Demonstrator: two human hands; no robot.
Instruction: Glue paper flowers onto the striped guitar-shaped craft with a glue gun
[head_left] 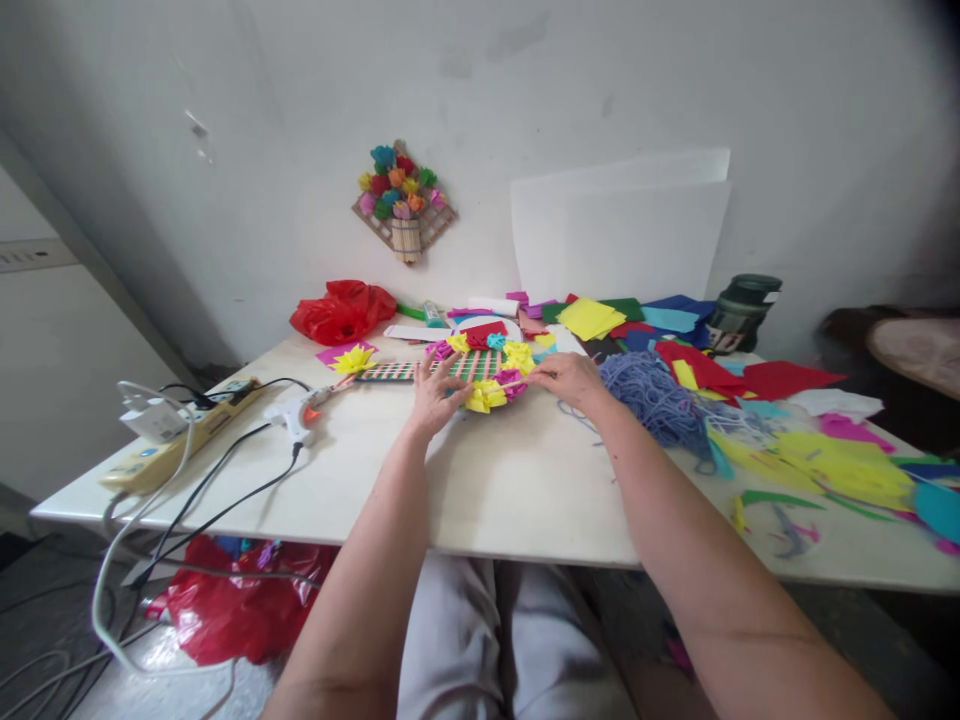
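A round striped craft board (pixel 480 366) ringed with yellow, pink and blue paper flowers lies on the white table (pixel 495 480). My left hand (pixel 435 392) rests on the board's near left side, fingers spread and pressing it flat. My right hand (pixel 571 378) sits at the board's right edge with fingers pinched together on a thin stick or strand beside a yellow flower (pixel 518 356); what it pinches is too small to name. A loose yellow paper flower (pixel 484 397) lies between the two hands.
A hot glue gun (pixel 300 412) and a power strip (pixel 176 440) with cables lie at the left. Blue yarn (pixel 656 398) and many coloured paper scraps (pixel 817 455) cover the right. A red plastic bag (pixel 341 312) and a green bottle (pixel 741 312) stand by the wall.
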